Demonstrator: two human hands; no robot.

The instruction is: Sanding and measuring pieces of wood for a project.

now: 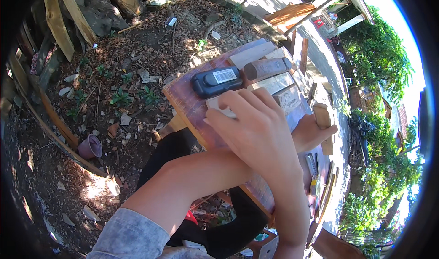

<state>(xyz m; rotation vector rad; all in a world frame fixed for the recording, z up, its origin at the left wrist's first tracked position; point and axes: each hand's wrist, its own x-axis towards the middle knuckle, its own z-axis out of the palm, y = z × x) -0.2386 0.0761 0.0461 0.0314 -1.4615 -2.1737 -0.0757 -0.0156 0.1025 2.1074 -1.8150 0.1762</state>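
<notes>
My forearms cross over a reddish wooden tabletop [183, 92], the right one above the left. On the near left of the tabletop, my right hand [256, 119] has its thumb and fingers curled around a pale flat block [218, 104], largely covered by the hand. Reaching beneath to the right, my left hand [313, 132] is closed on a small brown wooden block [322, 115]; the other wrist hides part of it. Beyond the right hand lie a black plastic case [217, 81] with a white label and a brown wooden block [266, 70] with a dark rounded end.
More pale blocks [273, 83] sit in rows on the tabletop. A yellow tape measure [315, 186] lies near its right edge. Leaf-littered ground [137, 67] spreads to the left, with a purple pot [90, 147] and curved wooden planks [57, 23].
</notes>
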